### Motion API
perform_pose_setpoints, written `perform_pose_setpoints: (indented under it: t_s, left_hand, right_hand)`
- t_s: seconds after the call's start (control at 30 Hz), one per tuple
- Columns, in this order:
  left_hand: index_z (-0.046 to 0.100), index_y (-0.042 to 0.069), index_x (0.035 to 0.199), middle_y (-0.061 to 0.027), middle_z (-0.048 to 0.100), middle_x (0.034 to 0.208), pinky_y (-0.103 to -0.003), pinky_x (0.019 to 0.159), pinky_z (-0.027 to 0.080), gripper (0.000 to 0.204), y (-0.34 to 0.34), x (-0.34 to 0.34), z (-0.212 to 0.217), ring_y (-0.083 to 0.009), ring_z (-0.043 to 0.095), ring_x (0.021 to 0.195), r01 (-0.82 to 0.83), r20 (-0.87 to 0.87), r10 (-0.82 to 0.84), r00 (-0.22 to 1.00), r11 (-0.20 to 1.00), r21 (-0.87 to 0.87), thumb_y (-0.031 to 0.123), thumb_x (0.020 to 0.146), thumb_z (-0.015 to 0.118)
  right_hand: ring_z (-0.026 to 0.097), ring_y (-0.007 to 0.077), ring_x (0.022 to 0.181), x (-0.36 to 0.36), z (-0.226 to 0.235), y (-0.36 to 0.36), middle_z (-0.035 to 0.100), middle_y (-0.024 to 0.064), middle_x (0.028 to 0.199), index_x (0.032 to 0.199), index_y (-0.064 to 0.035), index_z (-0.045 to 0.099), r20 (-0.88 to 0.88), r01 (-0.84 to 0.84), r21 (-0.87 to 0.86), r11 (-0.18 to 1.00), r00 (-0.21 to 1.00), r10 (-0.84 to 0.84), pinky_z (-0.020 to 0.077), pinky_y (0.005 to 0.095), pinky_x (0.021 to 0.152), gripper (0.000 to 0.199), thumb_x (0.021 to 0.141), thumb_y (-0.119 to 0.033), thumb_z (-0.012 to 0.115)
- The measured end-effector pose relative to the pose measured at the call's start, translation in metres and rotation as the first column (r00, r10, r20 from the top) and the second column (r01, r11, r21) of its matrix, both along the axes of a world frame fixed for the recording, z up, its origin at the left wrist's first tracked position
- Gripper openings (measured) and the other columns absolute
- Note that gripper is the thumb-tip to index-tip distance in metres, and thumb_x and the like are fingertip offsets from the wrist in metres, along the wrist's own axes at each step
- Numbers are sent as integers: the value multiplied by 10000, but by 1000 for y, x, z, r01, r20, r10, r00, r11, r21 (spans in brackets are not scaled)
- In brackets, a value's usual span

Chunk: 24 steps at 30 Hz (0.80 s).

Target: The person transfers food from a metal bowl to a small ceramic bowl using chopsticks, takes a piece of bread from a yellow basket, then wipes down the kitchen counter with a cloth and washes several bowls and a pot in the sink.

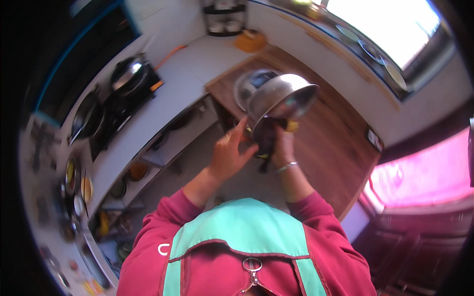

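A shiny metal bowl (266,98) is tilted on its side above the wooden counter. My right hand (283,147), with a bracelet on its wrist, grips a dark cloth (266,135) with a yellow patch, pressed to the bowl's lower rim. Just left of the rim, my left hand (228,154) has its fingers spread; whether a fingertip touches the metal I cannot tell. Partly hidden behind the bowl, a second round metal dish (243,91) rests on the counter. Motion blurs the cloth and fingers.
The wooden counter (340,148) runs to the right, with a small dark object (374,140) at its edge. A black stove (123,111) with a pan (129,75) stands left on a white counter (185,74). An orange box (249,42) sits in the corner. Plates (371,51) line the windowsill.
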State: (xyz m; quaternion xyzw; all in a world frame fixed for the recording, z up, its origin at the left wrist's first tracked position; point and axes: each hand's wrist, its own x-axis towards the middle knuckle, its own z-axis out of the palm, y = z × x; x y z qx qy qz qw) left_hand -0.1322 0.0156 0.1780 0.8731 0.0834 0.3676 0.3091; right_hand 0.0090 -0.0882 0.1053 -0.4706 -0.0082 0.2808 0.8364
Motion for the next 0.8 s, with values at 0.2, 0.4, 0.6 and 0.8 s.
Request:
perform_pose_setpoints:
  t_s: [0.2,0.4,0.6,0.8]
  left_hand:
    - [213,52,1386,-202,435,1284,-374,911,427,923,46,-149,9,-305,517,1109,-97,-208,8,978,900,-424,335,689,748]
    - [229,68,1365,-289,551,1070,-430,871,433,670,74,-303,-58,-440,537,1000,-512,-456,296,839,714,-478,206,797,555]
    - [260,54,1342,-265,550,1069,-429,816,445,566,111,-440,-126,-437,551,946,-576,19,703,711,598,-558,74,803,430]
    - [454,19,1171,-115,554,1024,-338,673,533,360,155,-565,-148,-206,599,838,-241,-84,882,463,35,-970,116,826,500]
  right_hand:
    - [596,321,804,-36,88,41,601,129,863,1013,-37,529,774,554,-502,664,-53,630,480,381,695,452,613,-112,725]
    - [580,291,838,-233,98,138,578,87,923,990,-67,557,699,245,-430,869,-519,492,473,369,690,469,545,-84,705]
    - [568,123,750,-357,-38,217,621,49,874,973,-12,554,751,-260,-463,847,392,531,472,289,654,256,767,-111,669]
    - [572,138,755,-516,-55,232,619,58,832,969,36,589,145,-767,-636,78,-19,989,479,295,666,326,748,-169,711]
